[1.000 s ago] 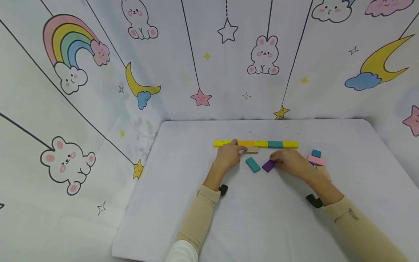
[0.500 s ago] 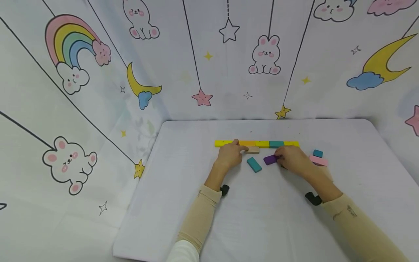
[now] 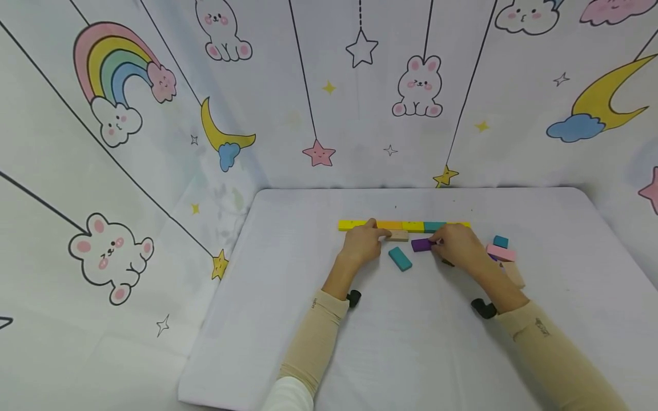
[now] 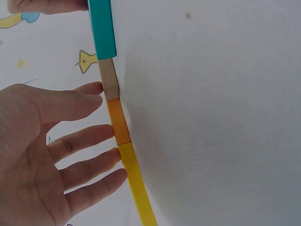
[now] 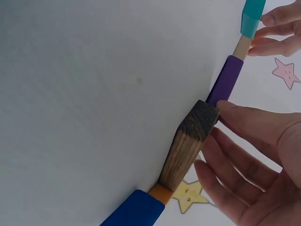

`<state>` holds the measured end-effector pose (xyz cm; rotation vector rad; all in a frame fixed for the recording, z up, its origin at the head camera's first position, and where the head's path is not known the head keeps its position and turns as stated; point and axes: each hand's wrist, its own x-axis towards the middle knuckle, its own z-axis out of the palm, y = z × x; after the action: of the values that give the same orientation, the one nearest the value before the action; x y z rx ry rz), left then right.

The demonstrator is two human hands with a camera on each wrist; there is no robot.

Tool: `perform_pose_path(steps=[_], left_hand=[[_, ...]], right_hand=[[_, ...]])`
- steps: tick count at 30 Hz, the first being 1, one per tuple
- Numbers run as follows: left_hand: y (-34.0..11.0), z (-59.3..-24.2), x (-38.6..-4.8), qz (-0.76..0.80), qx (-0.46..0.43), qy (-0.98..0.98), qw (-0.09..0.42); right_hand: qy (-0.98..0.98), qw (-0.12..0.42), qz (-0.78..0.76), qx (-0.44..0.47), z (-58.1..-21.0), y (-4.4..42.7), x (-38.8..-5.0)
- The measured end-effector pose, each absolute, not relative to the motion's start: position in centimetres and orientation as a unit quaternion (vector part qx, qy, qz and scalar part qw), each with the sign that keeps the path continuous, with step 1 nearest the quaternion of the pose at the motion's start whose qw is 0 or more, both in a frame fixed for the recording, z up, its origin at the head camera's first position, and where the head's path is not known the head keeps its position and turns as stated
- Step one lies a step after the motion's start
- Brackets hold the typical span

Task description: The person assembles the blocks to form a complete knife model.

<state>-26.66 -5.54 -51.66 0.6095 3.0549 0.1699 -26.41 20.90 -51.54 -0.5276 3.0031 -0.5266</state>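
Note:
In the head view, a row of yellow, orange and teal blocks [image 3: 434,226] lies across the back of the table. My left hand [image 3: 361,244] rests at the row, its index finger and thumb touching a plain wooden block [image 3: 399,235] in front of it. In the left wrist view, the other fingers [image 4: 89,165] are extended against the orange and yellow blocks. My right hand [image 3: 457,246] pinches one end of a purple block [image 3: 420,245], just right of the wooden block. A loose teal block [image 3: 400,258] lies nearer the front, angled.
A small pile to the right has a blue block [image 3: 501,242], a pink block [image 3: 501,253] and a wooden piece [image 3: 513,274]. A dark-ended wooden block [image 5: 176,155] lies beside my right hand. A patterned cloth wall [image 3: 288,114] stands behind the table.
My right hand has turned the purple block from slanted to nearly parallel with the row and moved it back towards the row. The left hand keeps its place.

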Motion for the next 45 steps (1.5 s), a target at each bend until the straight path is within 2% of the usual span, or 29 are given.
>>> perform_pose_path(steps=[11, 45], left_hand=[[-5.5, -51.9, -26.7, 0.056, 0.192, 0.98, 0.01], [-5.5, -51.5, -26.6, 0.057, 0.193, 0.979, 0.009]], right_hand=[[0.974, 0.056, -0.178, -0.131, -50.5, 20.0, -26.7], [0.977, 0.025, -0.179, -0.115, -50.8, 19.0, -27.9]])
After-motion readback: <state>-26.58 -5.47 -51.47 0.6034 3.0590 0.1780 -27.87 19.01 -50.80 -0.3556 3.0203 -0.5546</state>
